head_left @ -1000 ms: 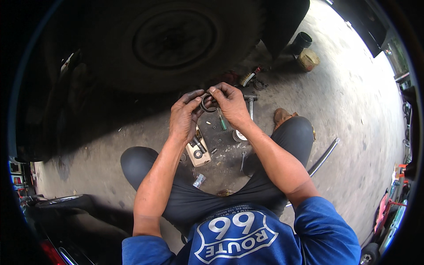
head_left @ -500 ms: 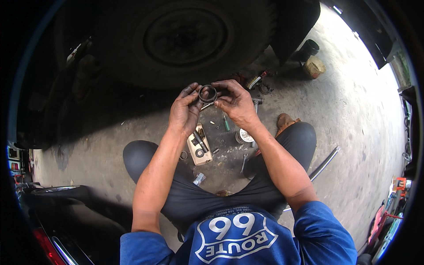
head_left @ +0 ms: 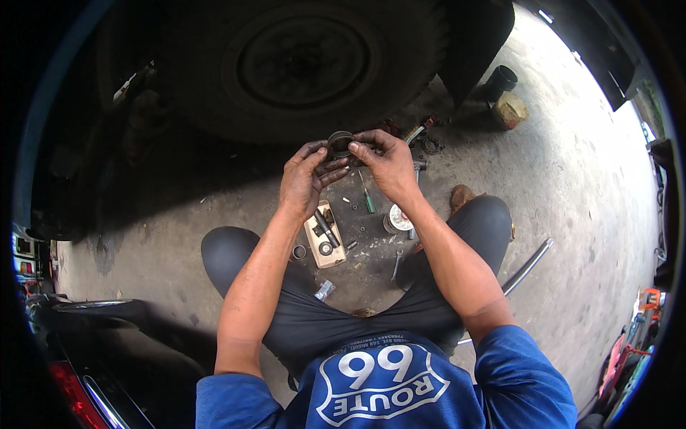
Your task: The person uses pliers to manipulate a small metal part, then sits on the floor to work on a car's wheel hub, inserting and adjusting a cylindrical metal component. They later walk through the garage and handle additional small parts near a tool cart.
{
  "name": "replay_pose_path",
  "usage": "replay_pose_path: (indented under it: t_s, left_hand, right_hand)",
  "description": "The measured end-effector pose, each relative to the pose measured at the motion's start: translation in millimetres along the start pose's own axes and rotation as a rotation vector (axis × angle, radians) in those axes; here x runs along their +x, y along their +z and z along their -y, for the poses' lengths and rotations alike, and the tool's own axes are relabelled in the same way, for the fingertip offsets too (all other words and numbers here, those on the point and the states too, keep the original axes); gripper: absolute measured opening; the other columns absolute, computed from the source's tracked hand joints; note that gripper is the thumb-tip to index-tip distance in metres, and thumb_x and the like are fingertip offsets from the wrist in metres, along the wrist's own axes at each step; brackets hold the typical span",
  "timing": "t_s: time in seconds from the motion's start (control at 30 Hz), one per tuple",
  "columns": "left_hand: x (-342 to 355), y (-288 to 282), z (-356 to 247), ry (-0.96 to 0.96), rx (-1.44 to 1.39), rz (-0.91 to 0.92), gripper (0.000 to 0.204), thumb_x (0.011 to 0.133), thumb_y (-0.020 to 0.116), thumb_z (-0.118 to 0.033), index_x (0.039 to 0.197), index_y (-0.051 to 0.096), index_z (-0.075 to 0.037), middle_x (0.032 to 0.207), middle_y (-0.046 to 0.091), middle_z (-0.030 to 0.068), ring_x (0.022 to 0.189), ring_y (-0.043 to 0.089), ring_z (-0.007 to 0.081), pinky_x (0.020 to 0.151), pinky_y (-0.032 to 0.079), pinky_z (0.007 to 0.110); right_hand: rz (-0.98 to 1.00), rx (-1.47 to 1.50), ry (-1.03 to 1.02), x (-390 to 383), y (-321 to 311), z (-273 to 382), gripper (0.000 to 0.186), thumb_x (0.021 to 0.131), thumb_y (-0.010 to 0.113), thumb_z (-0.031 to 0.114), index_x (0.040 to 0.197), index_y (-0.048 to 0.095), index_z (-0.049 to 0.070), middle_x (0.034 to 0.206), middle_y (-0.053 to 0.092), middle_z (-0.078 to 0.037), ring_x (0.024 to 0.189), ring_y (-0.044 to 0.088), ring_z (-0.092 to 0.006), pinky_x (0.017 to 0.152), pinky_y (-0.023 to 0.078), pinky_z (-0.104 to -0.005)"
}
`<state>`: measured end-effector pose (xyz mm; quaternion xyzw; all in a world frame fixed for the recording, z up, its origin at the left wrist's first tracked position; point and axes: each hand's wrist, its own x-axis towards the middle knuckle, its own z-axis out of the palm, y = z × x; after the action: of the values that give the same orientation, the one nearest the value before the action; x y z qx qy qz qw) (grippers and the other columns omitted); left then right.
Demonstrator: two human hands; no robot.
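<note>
A dark metal ring [head_left: 340, 144] is raised between my hands, gripped at its left by my left hand [head_left: 306, 175], whose lower fingers curl beneath it, and at its right by my right hand [head_left: 387, 163]. Below them on the floor are a shallow tray [head_left: 332, 259] of dark cylindrical parts, another ring [head_left: 299, 252], a green-handled screwdriver [head_left: 369, 201], a white-topped can [head_left: 399, 217] and an open-end wrench [head_left: 396, 264]. A T-shaped metal tool [head_left: 419, 166] lies partly hidden behind my right arm.
A vehicle's wheel [head_left: 296, 53] looms in shadow above my hands. A black container [head_left: 502, 80] and stained tan jug [head_left: 510, 112] stand at upper right. A long metal bar [head_left: 529, 263] lies beside my right knee. Dark glossy bodywork [head_left: 121, 357] fills the lower left.
The ring has risen away from my body and turned, with both hands regripping it. My right thumb has shifted onto its lower right, and my left fingers have moved under it.
</note>
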<state>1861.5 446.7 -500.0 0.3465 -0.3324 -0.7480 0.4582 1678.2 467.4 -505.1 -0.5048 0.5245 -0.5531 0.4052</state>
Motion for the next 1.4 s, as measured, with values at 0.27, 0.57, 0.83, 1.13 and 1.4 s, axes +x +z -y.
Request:
replay_pose_path:
  t_s: [0.27, 0.57, 0.83, 1.13, 1.4]
  left_hand:
    - [-1.3, 3.8, 2.9, 0.054, 0.049, 0.010, 0.028, 0.101, 0.062, -0.020, 0.122, 0.059, -0.001, 0.113, 0.067, 0.0113, 0.101, 0.069, 0.0245, 0.089, 0.060, 0.037]
    - [-0.6, 4.2, 7.7, 0.105, 0.142, -0.027, 0.028, 0.099, 0.063, -0.015, 0.122, 0.059, 0.001, 0.108, 0.067, 0.0119, 0.101, 0.069, 0.0224, 0.089, 0.061, 0.036]
    - [1.4, 3.2, 10.3, 0.139, 0.134, -0.017, 0.030, 0.098, 0.062, -0.009, 0.126, 0.059, 0.002, 0.119, 0.066, 0.0143, 0.106, 0.069, 0.0231, 0.094, 0.060, 0.036]
    - [1.9, 2.6, 7.4, 0.175, 0.201, -0.018, 0.032, 0.097, 0.060, 0.000, 0.128, 0.060, 0.001, 0.126, 0.063, 0.0120, 0.116, 0.063, 0.0208, 0.100, 0.057, 0.036]
    - [1.2, 2.3, 7.7, 0.150, 0.146, -0.022, 0.032, 0.097, 0.061, -0.001, 0.128, 0.059, 0.002, 0.125, 0.064, 0.0125, 0.113, 0.065, 0.0207, 0.099, 0.058, 0.036]
  right_hand:
    - [-0.013, 0.125, 0.077, 1.7, -1.2, -6.0, 0.021, 0.091, 0.076, 0.013, 0.102, 0.072, -0.004, 0.080, 0.071, -0.005, 0.073, 0.064, -0.0082, 0.067, 0.051, -0.0244]
    - [-0.024, 0.001, -0.050, 1.7, 1.5, -3.0, 0.023, 0.088, 0.072, 0.007, 0.111, 0.073, 0.001, 0.091, 0.071, -0.005, 0.079, 0.061, -0.0087, 0.072, 0.051, -0.0253]
    - [0.036, 0.003, -0.060, 1.0, -0.2, -0.7, 0.027, 0.088, 0.073, 0.001, 0.115, 0.072, 0.002, 0.100, 0.066, 0.000, 0.087, 0.059, -0.0066, 0.079, 0.051, -0.0230]
    - [0.012, 0.154, -0.081, 0.6, 2.3, -2.7, 0.021, 0.082, 0.072, -0.007, 0.101, 0.073, 0.001, 0.103, 0.064, -0.003, 0.090, 0.063, -0.0100, 0.077, 0.052, -0.0228]
    - [0.000, 0.146, -0.070, -0.2, 2.3, 1.6, 0.018, 0.084, 0.073, -0.005, 0.102, 0.072, 0.000, 0.101, 0.065, -0.002, 0.085, 0.063, -0.0080, 0.075, 0.052, -0.0225]
